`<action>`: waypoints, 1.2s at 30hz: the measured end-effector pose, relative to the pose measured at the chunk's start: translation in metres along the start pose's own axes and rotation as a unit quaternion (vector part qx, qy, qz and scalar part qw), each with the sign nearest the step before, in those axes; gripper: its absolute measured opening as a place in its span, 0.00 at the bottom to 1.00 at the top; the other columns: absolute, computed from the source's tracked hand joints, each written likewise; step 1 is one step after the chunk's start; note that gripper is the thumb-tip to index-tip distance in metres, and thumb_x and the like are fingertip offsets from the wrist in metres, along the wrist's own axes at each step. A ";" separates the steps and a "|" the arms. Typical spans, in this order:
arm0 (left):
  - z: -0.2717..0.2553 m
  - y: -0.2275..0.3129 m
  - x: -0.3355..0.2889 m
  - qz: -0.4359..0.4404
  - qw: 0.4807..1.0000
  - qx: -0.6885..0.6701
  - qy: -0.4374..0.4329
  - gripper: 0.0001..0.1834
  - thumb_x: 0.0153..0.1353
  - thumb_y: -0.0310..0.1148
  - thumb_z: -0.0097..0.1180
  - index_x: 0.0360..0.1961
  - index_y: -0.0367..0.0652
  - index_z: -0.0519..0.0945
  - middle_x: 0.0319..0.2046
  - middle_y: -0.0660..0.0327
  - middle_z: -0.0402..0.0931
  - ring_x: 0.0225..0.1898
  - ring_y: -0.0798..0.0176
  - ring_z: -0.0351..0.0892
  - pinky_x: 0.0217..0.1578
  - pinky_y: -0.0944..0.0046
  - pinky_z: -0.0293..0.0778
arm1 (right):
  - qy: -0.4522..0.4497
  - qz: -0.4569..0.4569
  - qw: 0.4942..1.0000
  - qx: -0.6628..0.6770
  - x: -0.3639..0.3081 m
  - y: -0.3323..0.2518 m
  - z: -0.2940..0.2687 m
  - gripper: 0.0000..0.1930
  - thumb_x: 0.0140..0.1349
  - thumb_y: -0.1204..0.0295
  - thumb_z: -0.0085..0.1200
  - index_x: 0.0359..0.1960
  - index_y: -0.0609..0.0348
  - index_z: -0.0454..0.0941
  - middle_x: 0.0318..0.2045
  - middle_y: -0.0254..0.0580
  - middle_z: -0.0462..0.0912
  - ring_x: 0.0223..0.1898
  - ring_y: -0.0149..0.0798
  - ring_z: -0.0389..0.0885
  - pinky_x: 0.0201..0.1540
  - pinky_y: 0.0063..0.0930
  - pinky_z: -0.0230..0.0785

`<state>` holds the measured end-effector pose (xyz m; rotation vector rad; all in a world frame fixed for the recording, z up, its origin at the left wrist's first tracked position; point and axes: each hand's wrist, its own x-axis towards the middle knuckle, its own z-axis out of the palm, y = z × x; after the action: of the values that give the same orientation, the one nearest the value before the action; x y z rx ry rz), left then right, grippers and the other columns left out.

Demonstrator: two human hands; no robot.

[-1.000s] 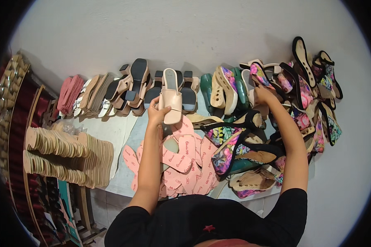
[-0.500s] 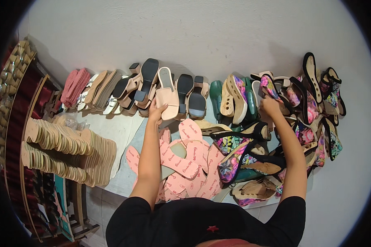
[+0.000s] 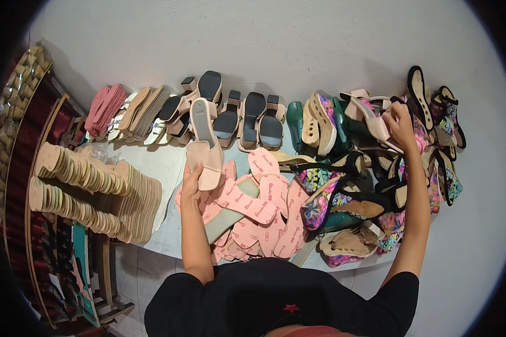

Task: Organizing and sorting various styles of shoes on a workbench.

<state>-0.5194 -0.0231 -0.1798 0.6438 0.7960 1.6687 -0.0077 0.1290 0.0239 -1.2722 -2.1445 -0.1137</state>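
A beige slide sandal point(image 3: 204, 160) is in my left hand point(image 3: 191, 178), which grips it by the toe end; its grey insole faces up. My right hand point(image 3: 400, 124) is closed on a beige heeled sandal point(image 3: 375, 124), lifted over the floral wedge shoes on the right. Below my left hand lies a loose pile of pink printed insoles point(image 3: 253, 216). Beyond it, several beige sandals with black soles point(image 3: 252, 115) rest soles up along the wall.
Stacked insole boards point(image 3: 135, 202) stand at the left, with pink insoles point(image 3: 104, 109) behind. Green shoe lasts point(image 3: 296, 124), bare wedge soles point(image 3: 324, 126) and floral wedge shoes point(image 3: 320, 208) crowd the table's right half. A rack point(image 3: 56, 129) borders the left; a wall point(image 3: 275, 39) closes the back.
My left hand has drawn its sandal left and nearer, away from the row. My right hand has moved right and now holds up a beige heeled sandal.
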 end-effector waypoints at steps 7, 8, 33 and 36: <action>-0.040 0.032 -0.027 0.043 0.998 0.044 0.027 0.26 0.56 0.30 0.55 0.55 0.40 0.62 0.45 0.57 0.71 0.45 0.63 0.73 0.43 0.64 0.72 | 0.022 0.045 0.966 0.253 0.023 -0.103 -0.014 0.08 0.54 0.70 0.50 0.27 0.64 0.70 0.19 0.32 0.69 0.24 0.23 0.64 0.28 0.19 0.60; -0.043 0.037 -0.028 0.047 0.996 0.061 0.039 0.25 0.56 0.30 0.55 0.54 0.39 0.63 0.45 0.58 0.71 0.44 0.64 0.72 0.43 0.65 0.71 | 0.011 0.058 0.952 0.300 0.025 -0.124 -0.006 0.09 0.54 0.70 0.50 0.26 0.65 0.70 0.19 0.32 0.69 0.24 0.23 0.65 0.28 0.19 0.61; 0.020 0.150 0.047 -0.053 0.805 0.480 -0.344 0.20 0.35 0.18 0.59 0.37 0.38 0.81 0.32 0.57 0.79 0.33 0.69 0.76 0.38 0.69 0.71 | -0.434 -0.116 0.888 0.101 0.000 -0.339 0.179 0.26 0.40 0.60 0.61 0.40 0.64 0.72 0.34 0.51 0.76 0.37 0.49 0.75 0.39 0.37 0.67; 0.024 0.154 0.074 0.014 0.797 0.505 -0.331 0.18 0.35 0.22 0.61 0.34 0.38 0.81 0.31 0.58 0.79 0.32 0.68 0.76 0.37 0.69 0.71 | -0.539 -0.062 0.825 0.157 0.010 -0.334 0.200 0.25 0.42 0.64 0.59 0.42 0.66 0.72 0.33 0.55 0.77 0.35 0.50 0.76 0.40 0.35 0.68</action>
<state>-0.6110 0.0296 -0.0443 1.8604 1.1026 0.7816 -0.3780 0.0347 -0.0505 -1.0837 -2.9638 1.1218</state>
